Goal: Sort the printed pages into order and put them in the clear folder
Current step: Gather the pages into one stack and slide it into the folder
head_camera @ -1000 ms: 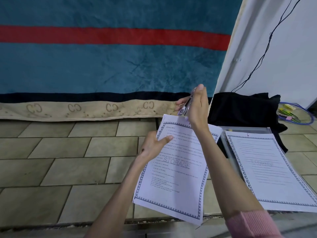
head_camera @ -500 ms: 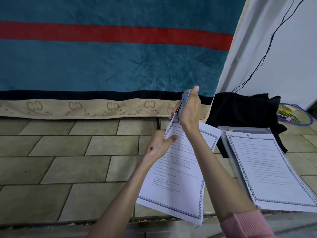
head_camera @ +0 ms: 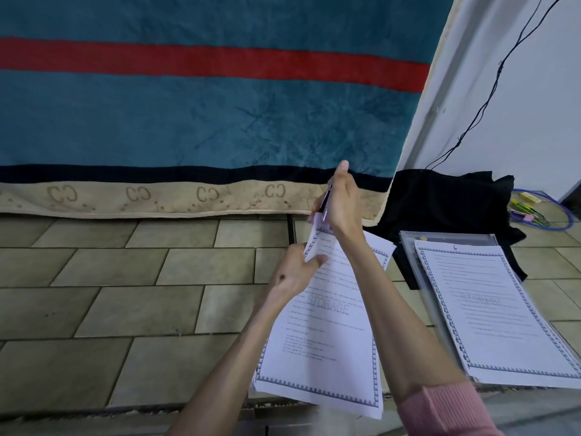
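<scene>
My left hand [head_camera: 292, 275] grips a stack of printed pages [head_camera: 327, 341] by its upper left edge, thumb on top. The sheets have a patterned border and a STORAGE watermark, and they hang tilted above the tiled floor. My right hand [head_camera: 341, 199] is closed around a slim silver-purple pen [head_camera: 325, 202], whose lower end meets the stack's top left corner. To the right, another bordered page [head_camera: 490, 309] with a red 6 at its top lies on the clear folder [head_camera: 456, 236].
A teal blanket [head_camera: 204, 121] with a red stripe and beige hem hangs behind. A black cloth [head_camera: 446, 202] lies heaped by the folder's far end. Coloured cables [head_camera: 540, 212] sit at the far right near the white wall. Beige floor tiles [head_camera: 125, 294] spread to the left.
My right hand has come down with the pen onto the stack's top left corner. My left hand has slid up the edge, and that corner now bends upward.
</scene>
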`<state>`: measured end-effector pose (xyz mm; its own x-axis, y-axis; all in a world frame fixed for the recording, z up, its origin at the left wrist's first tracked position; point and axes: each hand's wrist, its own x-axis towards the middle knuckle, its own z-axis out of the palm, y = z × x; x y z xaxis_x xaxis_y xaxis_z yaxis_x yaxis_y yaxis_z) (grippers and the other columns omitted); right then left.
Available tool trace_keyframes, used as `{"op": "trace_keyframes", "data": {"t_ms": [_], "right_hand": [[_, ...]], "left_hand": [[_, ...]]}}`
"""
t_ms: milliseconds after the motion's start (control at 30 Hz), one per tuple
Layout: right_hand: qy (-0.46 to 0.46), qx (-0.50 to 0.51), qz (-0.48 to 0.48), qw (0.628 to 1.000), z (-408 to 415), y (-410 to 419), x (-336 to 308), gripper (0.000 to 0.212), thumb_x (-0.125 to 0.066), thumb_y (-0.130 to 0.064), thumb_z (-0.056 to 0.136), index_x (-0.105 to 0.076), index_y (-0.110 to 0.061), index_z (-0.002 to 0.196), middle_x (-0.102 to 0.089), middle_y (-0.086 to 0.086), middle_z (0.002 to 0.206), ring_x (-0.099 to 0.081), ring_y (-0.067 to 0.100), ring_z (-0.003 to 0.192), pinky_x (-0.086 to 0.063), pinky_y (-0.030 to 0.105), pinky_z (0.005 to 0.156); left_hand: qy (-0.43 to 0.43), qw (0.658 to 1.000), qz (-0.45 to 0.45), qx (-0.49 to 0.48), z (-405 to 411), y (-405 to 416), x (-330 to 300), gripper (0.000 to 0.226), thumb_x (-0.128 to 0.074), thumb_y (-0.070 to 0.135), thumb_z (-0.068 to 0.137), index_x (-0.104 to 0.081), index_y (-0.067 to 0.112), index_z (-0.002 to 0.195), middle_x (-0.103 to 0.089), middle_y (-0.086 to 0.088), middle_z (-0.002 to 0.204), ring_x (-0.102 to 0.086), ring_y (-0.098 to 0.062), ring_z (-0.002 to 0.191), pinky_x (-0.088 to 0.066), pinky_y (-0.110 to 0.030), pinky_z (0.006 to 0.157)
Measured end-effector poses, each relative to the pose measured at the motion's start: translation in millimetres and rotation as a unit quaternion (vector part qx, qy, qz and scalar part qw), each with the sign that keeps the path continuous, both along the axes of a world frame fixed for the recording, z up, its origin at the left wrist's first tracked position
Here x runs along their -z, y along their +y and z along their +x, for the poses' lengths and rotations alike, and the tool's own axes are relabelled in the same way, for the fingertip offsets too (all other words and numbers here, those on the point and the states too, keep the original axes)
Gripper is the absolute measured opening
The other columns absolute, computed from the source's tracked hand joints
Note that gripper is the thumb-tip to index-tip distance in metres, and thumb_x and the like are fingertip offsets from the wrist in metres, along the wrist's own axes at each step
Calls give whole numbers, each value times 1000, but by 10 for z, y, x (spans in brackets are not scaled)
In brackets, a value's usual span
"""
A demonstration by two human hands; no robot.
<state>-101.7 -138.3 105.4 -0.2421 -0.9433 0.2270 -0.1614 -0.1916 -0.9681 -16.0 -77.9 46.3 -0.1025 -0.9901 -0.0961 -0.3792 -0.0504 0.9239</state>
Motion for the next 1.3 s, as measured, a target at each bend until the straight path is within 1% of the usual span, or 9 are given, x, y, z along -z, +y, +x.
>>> {"op": "trace_keyframes", "data": {"t_ms": [133, 233, 333, 633, 767, 833, 933, 1133, 1300], "right_hand": [[-143, 92, 0, 985, -193, -41, -85, 46, -16, -47, 100, -39, -6, 99, -57, 8, 60, -55, 21, 48, -42, 27, 50], [97, 187, 10, 977, -520, -44, 167, 31, -23, -34, 102, -42, -10, 102, -56, 12, 92, -55, 30, 87, -39, 35, 75], [324, 144, 188, 916, -796, 31, 807, 36, -26, -34, 101, -48, -12, 119, -50, 17, 121, -47, 35, 113, -35, 47, 92], [544, 92, 265, 791, -909, 287, 1575, 35, -26, -35, 101, -47, -24, 127, -44, 10, 123, -38, 29, 116, -30, 39, 93], [439, 79, 189, 875, -920, 293, 1435, 57, -19, -52, 96, -44, -20, 137, -45, 8, 137, -33, 29, 131, -23, 44, 108], [232, 31, 171, 957, -925, 411, 1198, 66, -16, -64, 92, -56, -23, 125, -61, 0, 122, -54, 18, 117, -43, 36, 95], [-10, -71, 200, 977, -1032, 643, 947, 43, -27, -56, 95, -64, -37, 104, -68, -23, 100, -62, -12, 91, -49, 9, 76], [94, 65, 168, 979, -1528, 842, 958, 19, -54, -9, 92, -61, -3, 110, -63, 4, 95, -58, 18, 86, -45, 13, 63], [157, 198, 207, 945, -2004, 1012, 932, 23, -55, -13, 93, -56, 5, 108, -57, 11, 95, -55, 27, 91, -36, 30, 66]], "left_hand": [[39, 998, 47, -6, 182, -63, 97, 26, -63, 23, 88, -66, 11, 111, -69, -3, 109, -63, -14, 95, -49, -24, 83], [64, 992, 94, -49, 398, -136, 195, 25, -66, 22, 86, -66, 9, 107, -69, -5, 105, -65, -22, 101, -52, -33, 89], [83, 986, 125, -76, 553, -202, 302, 24, -68, 22, 84, -66, 11, 106, -69, -6, 103, -66, -23, 99, -52, -34, 87], [134, 970, 167, -114, 650, -287, 425, 10, -70, 16, 82, -65, 15, 91, -69, -9, 96, -67, -20, 80, -53, -29, 72], [167, 971, 165, -52, 652, -307, 306, 7, -63, 14, 87, -64, 19, 92, -70, 1, 89, -69, -10, 70, -56, -25, 56], [202, 966, 159, -32, 628, -369, 197, 10, -61, 12, 88, -65, 18, 96, -71, 3, 87, -70, -12, 74, -58, -27, 58], [240, 957, 159, -35, 473, -538, 116, 18, -60, 15, 89, -63, 11, 106, -69, -6, 99, -66, -21, 86, -57, -36, 69], [270, 944, 187, -35, -212, -710, 292, 35, -65, 13, 86, -60, 1, 118, -64, -16, 118, -63, -31, 105, -49, -50, 94], [82, 958, 238, 139, -829, -288, 713, 41, -64, 10, 87, -52, 4, 126, -59, -8, 126, -59, -28, 113, -50, -39, 91]]}}
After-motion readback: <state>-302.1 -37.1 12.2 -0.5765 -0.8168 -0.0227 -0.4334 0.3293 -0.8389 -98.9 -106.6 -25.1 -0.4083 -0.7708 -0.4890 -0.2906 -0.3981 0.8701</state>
